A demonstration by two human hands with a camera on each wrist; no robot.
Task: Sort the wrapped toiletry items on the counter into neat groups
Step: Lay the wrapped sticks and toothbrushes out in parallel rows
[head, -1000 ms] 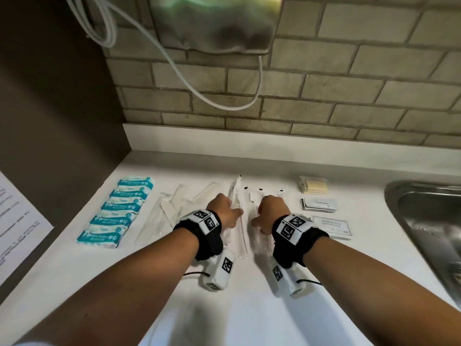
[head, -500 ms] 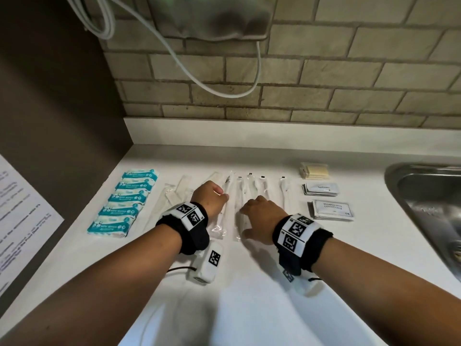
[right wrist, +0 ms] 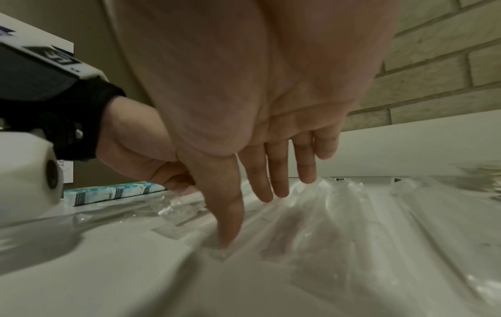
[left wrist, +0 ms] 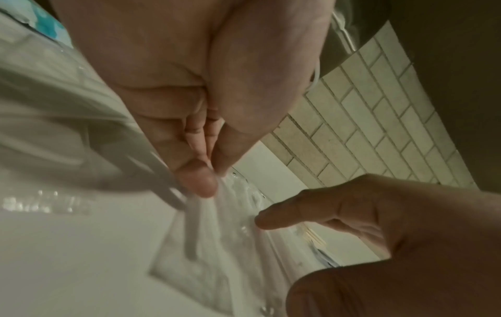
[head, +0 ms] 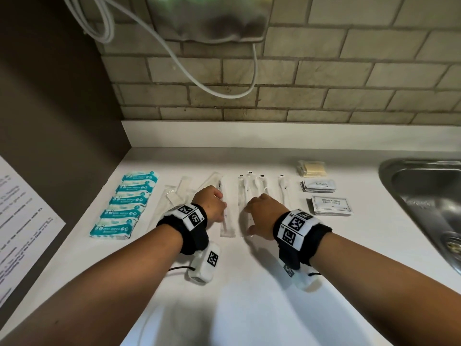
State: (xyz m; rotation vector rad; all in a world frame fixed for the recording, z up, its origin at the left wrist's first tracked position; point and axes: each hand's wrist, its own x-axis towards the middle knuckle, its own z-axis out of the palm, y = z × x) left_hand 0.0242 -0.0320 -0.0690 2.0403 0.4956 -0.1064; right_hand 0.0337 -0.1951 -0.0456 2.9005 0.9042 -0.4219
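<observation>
Head view: our left hand (head: 210,204) pinches a clear-wrapped toothbrush (head: 225,218) lying on the bench (head: 249,295); our right hand (head: 262,216) rests with fingers extended on the wrapped toothbrushes at its 12 o'clock (wipe packs (head: 124,206) at 9 o'clock).

Left wrist view: thumb and fingers (left wrist: 200,182) pinch the wrapper (left wrist: 216,236).

Right wrist view: straight fingers (right wrist: 230,214) press the wrappers (right wrist: 352,225).

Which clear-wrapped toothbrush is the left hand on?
The left hand pinches the wrapped toothbrush at the left end of the row, set apart from the others; the right hand rests on the next ones over.
</observation>
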